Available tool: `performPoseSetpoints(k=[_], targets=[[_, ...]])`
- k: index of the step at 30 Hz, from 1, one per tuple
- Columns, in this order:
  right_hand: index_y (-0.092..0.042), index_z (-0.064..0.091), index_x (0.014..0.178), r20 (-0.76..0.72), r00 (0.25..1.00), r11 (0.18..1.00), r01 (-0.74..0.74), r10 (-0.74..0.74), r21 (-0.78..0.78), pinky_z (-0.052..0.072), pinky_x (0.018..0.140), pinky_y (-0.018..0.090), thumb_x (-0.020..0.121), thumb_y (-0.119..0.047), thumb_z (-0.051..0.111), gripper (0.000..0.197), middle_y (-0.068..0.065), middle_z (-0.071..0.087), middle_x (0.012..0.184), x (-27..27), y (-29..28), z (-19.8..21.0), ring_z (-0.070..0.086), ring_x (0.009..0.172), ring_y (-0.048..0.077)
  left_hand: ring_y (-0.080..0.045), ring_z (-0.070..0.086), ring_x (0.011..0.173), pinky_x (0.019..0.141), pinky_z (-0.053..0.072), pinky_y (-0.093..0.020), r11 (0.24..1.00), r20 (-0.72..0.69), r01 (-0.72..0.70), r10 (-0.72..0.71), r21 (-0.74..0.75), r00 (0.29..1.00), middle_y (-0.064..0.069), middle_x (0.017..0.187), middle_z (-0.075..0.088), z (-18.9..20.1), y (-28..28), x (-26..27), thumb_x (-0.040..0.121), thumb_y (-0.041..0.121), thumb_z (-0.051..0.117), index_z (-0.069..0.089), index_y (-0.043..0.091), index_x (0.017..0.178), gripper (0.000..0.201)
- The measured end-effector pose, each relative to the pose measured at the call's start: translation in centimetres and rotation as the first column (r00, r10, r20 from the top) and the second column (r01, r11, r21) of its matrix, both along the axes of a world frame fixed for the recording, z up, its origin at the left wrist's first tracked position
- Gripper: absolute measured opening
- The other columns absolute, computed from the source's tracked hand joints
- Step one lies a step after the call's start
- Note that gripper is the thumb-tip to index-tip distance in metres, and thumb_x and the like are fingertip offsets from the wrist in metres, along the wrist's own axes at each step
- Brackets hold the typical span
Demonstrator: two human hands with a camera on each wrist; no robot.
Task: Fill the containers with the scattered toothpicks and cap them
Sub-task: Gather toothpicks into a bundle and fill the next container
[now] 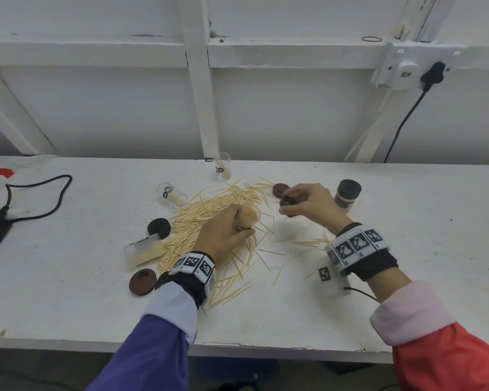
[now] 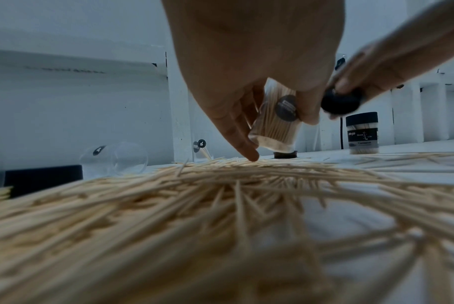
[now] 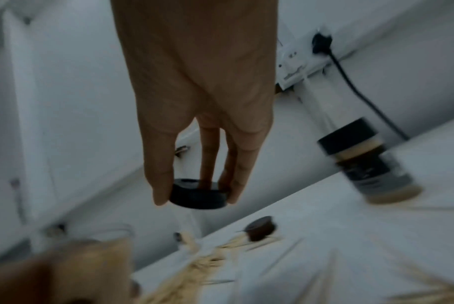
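Blurring hides detail of the black cap (image 3: 198, 195).

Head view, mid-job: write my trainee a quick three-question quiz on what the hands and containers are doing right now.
1. True or false: the left hand grips a container packed with toothpicks.
2. What does the right hand hold? A) black cap B) rubber band C) single toothpick
3. Fill in: the capped container stands to the ____ of the right hand.

Key:
1. True.
2. A, the black cap, pinched between thumb and fingers.
3. Right.
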State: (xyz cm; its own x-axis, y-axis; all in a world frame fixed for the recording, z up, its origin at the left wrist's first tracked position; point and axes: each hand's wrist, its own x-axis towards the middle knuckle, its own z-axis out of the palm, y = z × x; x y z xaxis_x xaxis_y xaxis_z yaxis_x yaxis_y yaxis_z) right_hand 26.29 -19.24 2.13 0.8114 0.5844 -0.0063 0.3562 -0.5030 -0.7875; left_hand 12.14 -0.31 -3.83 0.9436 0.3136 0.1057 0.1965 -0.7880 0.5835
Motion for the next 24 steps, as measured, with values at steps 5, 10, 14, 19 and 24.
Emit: performPoseSetpoints(k=[5,10,14,19,24], targets=[[-0.021,0.070,0.109,0.105,0.951,0.956,-0.292,0.291,-0.001,0.052,0.081,0.023,0.065,-0.025,0.088,0.048,-0.007,0.065,0.105,-2.7,3.4,1.4,0.062,0.094,0.010,-0.011,0.058,0.085,0.065,0.040,-0.028,0.999,0.025,0.043,-0.042,-0.025,0.999,0.013,0.096,0.060,0.8,-0.5,-0.2,0.084,0.044,0.067,0.054,0.025,0.115,0.038],[-0.018,0.071,0.111,0.129,0.914,0.921,-0.374,0.386,-0.105,0.051,0.085,0.021,0.064,-0.022,0.089,0.050,-0.005,0.068,0.106,-3.1,4.7,1.6,0.061,0.094,0.008,-0.014,0.058,0.082,0.065,0.041,-0.031,0.999,0.027,0.037,-0.036,-0.037,0.999,0.010,0.090,0.061,0.9,-0.5,-0.4,0.083,0.043,0.069,0.056,0.023,0.105,0.032],[-0.019,0.073,0.110,0.131,0.926,0.933,-0.338,0.353,-0.122,0.049,0.075,0.016,0.065,-0.025,0.088,0.048,-0.008,0.070,0.097,-3.1,4.9,1.8,0.063,0.083,0.004,-0.014,0.056,0.074,0.061,0.037,-0.030,1.000,0.025,0.027,-0.027,-0.005,0.999,0.010,0.082,0.058,1.0,-0.6,-0.3,0.083,0.043,0.069,0.052,0.022,0.095,0.030],[-0.020,0.074,0.104,0.114,0.963,0.969,-0.237,0.244,-0.072,0.050,0.069,0.022,0.068,-0.039,0.084,0.042,-0.008,0.068,0.087,-3.2,4.7,0.9,0.061,0.079,0.004,-0.016,0.061,0.076,0.067,0.050,-0.035,0.998,0.012,0.038,-0.039,0.043,0.999,0.006,0.085,0.065,0.9,-0.6,-0.3,0.082,0.049,0.069,0.057,0.017,0.097,0.038],[-0.018,0.062,0.106,0.072,0.971,0.973,-0.230,0.230,-0.010,0.054,0.064,0.025,0.076,-0.031,0.079,0.037,-0.010,0.060,0.082,-4.6,4.2,-0.4,0.059,0.068,0.006,-0.013,0.061,0.074,0.061,0.042,-0.026,0.999,0.015,0.026,-0.026,0.020,1.000,0.010,0.082,0.064,0.9,-1.1,-0.2,0.079,0.058,0.069,0.056,0.020,0.095,0.043]])
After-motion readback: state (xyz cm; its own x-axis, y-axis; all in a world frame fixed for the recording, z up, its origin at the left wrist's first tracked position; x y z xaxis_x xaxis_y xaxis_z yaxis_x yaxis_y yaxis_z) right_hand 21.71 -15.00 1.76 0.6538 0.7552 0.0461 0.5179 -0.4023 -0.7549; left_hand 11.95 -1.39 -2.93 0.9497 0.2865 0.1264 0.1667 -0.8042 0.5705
